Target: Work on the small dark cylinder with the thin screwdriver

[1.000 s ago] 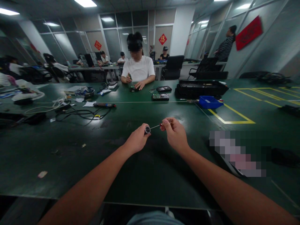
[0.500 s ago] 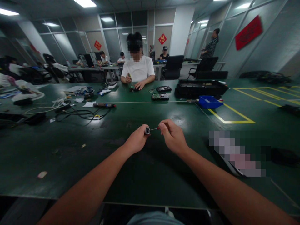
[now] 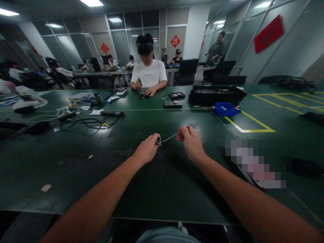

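My left hand [image 3: 148, 147] is closed around a dark cylinder [image 3: 158, 140], whose round, metal-rimmed end faces me; the fingers cover the rest of it. From beside that end, a thin pale rod [image 3: 170, 137] slants up to the right. My right hand [image 3: 191, 140] pinches the rod's far end between thumb and fingers. Whether the rod's left tip touches the cylinder or is held by my left fingers, I cannot tell. Both hands are raised over the green table [image 3: 152, 192].
Across the table a co-worker [image 3: 149, 72] holds a tool over a small device. Hard drives [image 3: 173, 103], a black tray [image 3: 217, 94] and a blue bin [image 3: 226, 109] are at the back right. A corded pen-shaped tool [image 3: 112, 113] and tangled cables [image 3: 88, 125] lie left; a blurred-out object [image 3: 253, 165] lies right.
My right hand has moved right and slightly up, away from my left hand, and more of the thin rod shows between them. A person in the background has shifted left.
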Motion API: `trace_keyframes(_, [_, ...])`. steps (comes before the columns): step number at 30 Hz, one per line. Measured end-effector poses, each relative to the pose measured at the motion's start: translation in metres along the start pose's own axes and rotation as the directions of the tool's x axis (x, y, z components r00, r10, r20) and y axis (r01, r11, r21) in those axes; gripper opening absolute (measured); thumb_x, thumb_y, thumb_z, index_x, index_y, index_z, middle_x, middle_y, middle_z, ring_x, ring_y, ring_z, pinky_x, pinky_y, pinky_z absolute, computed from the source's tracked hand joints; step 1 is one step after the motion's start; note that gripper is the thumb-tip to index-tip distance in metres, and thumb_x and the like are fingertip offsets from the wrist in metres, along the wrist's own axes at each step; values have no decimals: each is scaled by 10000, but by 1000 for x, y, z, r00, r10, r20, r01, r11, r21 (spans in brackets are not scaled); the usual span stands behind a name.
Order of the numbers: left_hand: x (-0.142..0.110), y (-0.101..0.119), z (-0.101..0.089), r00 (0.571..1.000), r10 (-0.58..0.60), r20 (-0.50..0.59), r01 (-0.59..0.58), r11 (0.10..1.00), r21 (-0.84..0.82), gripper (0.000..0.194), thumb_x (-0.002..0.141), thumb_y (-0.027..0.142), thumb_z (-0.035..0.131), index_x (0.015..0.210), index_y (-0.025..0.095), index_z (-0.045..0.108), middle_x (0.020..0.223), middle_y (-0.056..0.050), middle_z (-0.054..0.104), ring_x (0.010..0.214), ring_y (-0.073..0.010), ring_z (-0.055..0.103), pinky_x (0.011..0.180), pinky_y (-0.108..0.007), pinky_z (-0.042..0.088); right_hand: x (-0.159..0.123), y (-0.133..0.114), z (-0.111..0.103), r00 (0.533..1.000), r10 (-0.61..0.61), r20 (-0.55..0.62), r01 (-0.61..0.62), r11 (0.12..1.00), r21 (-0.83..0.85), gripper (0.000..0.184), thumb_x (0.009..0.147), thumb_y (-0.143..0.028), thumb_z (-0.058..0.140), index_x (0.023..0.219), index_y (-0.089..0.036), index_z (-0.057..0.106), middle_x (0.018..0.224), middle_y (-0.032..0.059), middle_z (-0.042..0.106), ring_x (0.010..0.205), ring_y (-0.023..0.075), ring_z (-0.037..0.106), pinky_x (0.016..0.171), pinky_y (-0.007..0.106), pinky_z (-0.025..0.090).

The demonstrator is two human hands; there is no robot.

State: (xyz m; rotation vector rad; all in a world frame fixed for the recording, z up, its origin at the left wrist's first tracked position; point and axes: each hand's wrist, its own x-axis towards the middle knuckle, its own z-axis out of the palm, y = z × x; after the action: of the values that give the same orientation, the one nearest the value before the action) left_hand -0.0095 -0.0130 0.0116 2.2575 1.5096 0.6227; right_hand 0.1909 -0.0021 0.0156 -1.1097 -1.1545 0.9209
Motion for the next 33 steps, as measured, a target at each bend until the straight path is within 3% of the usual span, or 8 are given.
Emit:
trace_keyframes(9, [0, 1, 3, 1000, -21, -10, 21, 999, -33, 123, 938, 263, 568, 1058, 244, 549, 1016, -37, 654, 889, -211, 629, 746, -310, 433, -15, -9, 6, 982, -178, 67, 186, 970, -153, 271, 956, -459, 516, 938, -203, 603, 798, 41, 682, 721, 183, 655, 716, 350, 524])
trace_keyframes(14, [0, 2, 2, 1000, -5, -27, 4, 998, -57, 154, 936, 277, 575, 1082, 239, 545, 1004, -37, 659, 885, -211, 624, 753, -313, 435, -19, -14, 7, 972, -217, 88, 230, 955, -185, 264, 965, -446, 516, 957, -199, 609, 815, 50, 710, 740, 186, 681, 724, 345, 523])
trace_keyframes(21, [0, 2, 2, 999, -25, -33, 24, 999, -35, 174, 942, 284, 566, 1108, 234, 549, 1045, -61, 669, 916, -231, 633, 769, -329, 447, -24, -26, 3, 965, -243, 96, 260, 856, -447, 331, 852, -506, 679, 699, -227, 588, 587, -2, 659, 536, 156, 590, 551, 295, 416])
trace_keyframes(27, [0, 2, 2, 999, -11, -41, 9, 998, -57, 83, 943, 262, 553, 1022, 235, 555, 991, -40, 659, 889, -216, 633, 767, -322, 448, -28, -27, 2, 912, -324, 251, 399, 840, -367, 137, 944, -352, 537, 941, -237, 610, 825, 28, 689, 739, 187, 649, 663, 320, 464])
trace_keyframes(31, [0, 0, 3, 999, 4, -34, -6, 999, -51, 76, 938, 258, 560, 1011, 238, 547, 994, -36, 651, 883, -215, 625, 748, -315, 436, -28, -25, 2, 922, -286, 262, 369, 857, -361, 192, 972, -368, 489, 914, -237, 618, 744, 9, 638, 686, 177, 615, 662, 328, 456])
trace_keyframes(33, [0, 0, 3, 999, -1, -53, -3, 998, -66, 82, 938, 261, 561, 1013, 234, 540, 977, -33, 646, 874, -210, 620, 749, -315, 437, -27, -23, 4, 939, -262, 221, 317, 909, -270, 166, 949, -375, 526, 972, -235, 612, 788, 18, 654, 731, 186, 638, 701, 340, 484])
